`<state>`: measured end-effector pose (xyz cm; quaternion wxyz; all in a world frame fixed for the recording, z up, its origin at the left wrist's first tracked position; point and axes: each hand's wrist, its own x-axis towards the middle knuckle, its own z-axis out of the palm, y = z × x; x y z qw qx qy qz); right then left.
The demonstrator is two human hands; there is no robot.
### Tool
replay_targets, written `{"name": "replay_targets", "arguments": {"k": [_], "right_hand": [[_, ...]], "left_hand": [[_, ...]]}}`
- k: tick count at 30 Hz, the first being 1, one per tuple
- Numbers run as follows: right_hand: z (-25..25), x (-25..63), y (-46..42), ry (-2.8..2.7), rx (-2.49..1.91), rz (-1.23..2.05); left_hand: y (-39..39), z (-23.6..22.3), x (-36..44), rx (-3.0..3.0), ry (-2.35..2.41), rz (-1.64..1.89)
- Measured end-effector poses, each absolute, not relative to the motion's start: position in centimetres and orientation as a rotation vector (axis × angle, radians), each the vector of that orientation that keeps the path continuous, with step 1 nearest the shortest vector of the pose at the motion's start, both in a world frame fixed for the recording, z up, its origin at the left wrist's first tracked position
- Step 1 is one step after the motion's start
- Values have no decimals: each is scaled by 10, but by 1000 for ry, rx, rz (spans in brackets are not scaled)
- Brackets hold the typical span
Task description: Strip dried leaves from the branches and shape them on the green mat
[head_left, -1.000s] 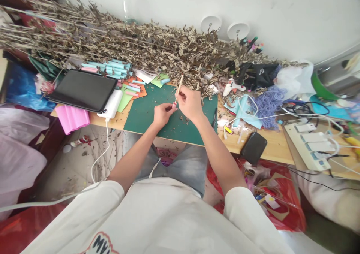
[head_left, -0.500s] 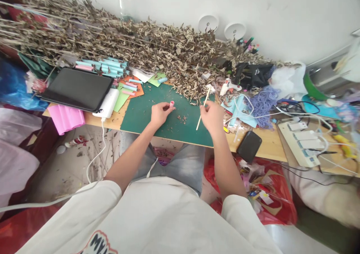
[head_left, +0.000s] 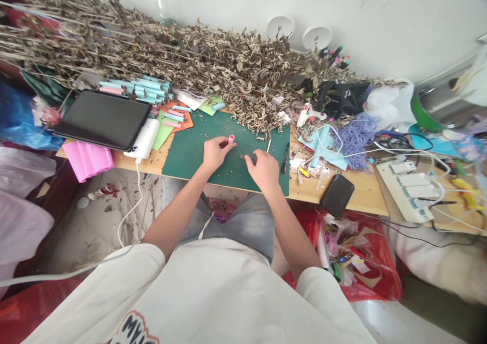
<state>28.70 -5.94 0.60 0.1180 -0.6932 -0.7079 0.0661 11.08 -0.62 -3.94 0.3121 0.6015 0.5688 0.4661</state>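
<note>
1. Centrally, the left hand (head_left: 215,155) pinches a pink tube (head_left: 231,138) between thumb and fingers, its open end upward, over the green mat (head_left: 186,156).
2. The right hand (head_left: 264,170), thumb and fingers parted, is just beside leaf crumbs (head_left: 241,157).
3. A pale stick (head_left: 269,145) shows beyond the right hand, partly hidden by it; a black pen-like tool (head_left: 285,159) lies nearby.
4. Dried leafy stalks (head_left: 213,65) cover the back of the bench (head_left: 308,191).

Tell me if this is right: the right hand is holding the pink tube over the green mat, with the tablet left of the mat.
Not quite: the head view shows the left hand holding the pink tube over the green mat, with the tablet left of the mat.
</note>
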Motion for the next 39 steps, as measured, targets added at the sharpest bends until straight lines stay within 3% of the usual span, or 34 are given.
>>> {"name": "replay_targets", "arguments": {"k": [10,20,30,39], "right_hand": [[-8,268,-45,-2134,-1814,310],[-14,287,-35,-1064,-1355,1057],[18,256,-13,-1130,-1118,1031],[-6,243,0,-1361,-1134,999]], "left_hand": [[-5,-44,111,1605,1475,1246],[-6,-43,111,1619,1499,1240],[-5,-45,110,1608,1462,1243],[-4,-46,110,1605,1455,1255]]}}
